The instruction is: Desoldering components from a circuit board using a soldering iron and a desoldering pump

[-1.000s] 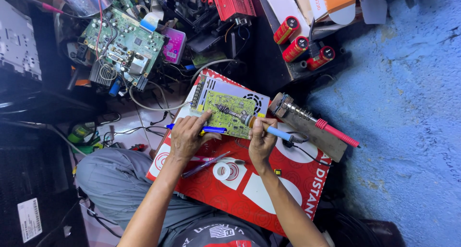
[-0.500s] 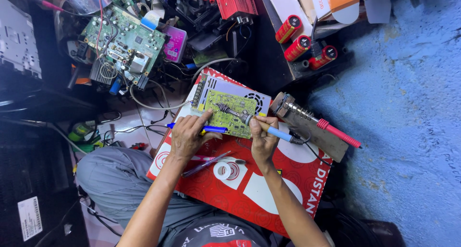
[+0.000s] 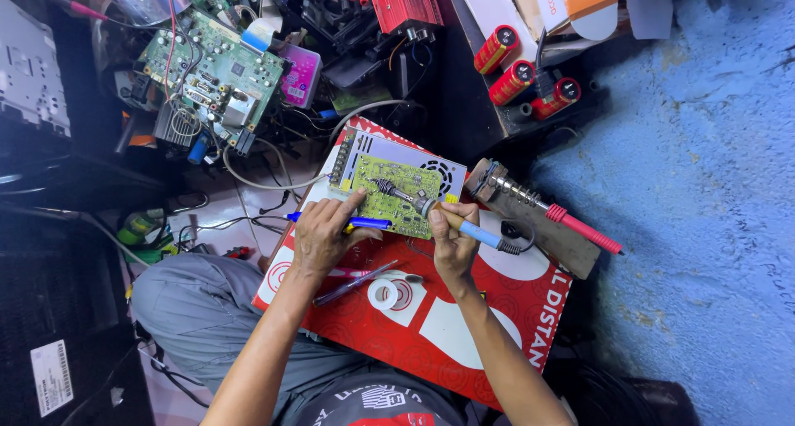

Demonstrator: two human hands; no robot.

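- Green circuit board (image 3: 400,195), centre of the frame, lies on a red panel (image 3: 464,327).
- Right hand (image 3: 451,240) grips a blue-handled soldering iron (image 3: 431,208), tip on the board.
- Left hand (image 3: 321,234), fingers curled, pins a blue pen-like tool (image 3: 364,223) at the board's lower edge.
- Second soldering iron (image 3: 551,215) rests right of centre.

circuit board (image 3: 396,194) on board (image 3: 464,327), stand (image 3: 530,215) right
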